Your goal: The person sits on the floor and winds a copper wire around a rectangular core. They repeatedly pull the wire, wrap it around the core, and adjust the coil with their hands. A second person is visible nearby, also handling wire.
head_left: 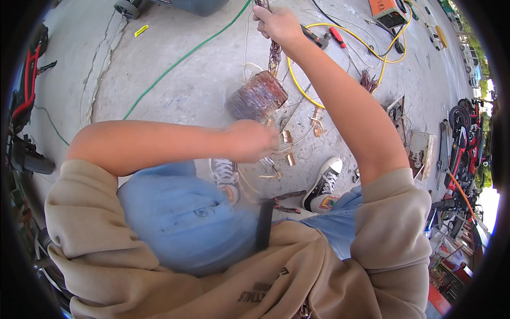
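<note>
My right hand is closed around a bundle of dark reddish copper wire, stretched far out in front of me. That bundle runs down to a wound wire coil, a blocky reddish-brown piece on the concrete. Just on the near side of the coil is my left hand, smeared by motion. Its fingers cannot be made out, nor whether it holds anything. Small copper pieces and thin loose wires lie beside it. Pliers with red and black handles rest on the ground between my feet.
A hammer, a red-handled screwdriver and a yellow hose lie at the far right, near an orange machine. A green hose crosses the left floor. Another wire bundle lies right. Motorbikes stand at the right edge.
</note>
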Demonstrator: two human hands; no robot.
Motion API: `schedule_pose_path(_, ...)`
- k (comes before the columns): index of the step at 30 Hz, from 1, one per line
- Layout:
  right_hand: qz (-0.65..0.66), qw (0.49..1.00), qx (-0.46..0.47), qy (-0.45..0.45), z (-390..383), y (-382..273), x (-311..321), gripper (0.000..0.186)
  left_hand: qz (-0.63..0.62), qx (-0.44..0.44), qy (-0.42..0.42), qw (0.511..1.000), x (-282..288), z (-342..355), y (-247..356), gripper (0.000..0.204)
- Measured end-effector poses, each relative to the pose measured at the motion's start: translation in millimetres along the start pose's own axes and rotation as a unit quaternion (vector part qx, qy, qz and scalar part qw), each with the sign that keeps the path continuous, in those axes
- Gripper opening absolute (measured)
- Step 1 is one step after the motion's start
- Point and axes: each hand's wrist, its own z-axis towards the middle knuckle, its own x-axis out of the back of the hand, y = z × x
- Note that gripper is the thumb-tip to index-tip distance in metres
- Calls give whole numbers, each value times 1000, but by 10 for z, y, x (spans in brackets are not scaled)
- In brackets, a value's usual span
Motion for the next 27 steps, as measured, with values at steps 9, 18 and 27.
schedule_pose_path(9,32,989,135,-56,-41,263,-418,34,-420,249,388,782,1174,167,-1050,57)
schedule_pose_path(18,194,966,72,-153,-110,255,-666,19,-460,249,355,775,1486,244,-1404,43)
schedule_pose_path(27,111,993,22,43,-619,441,-40,26,-527,230,556,600,1265,305,-1562,26)
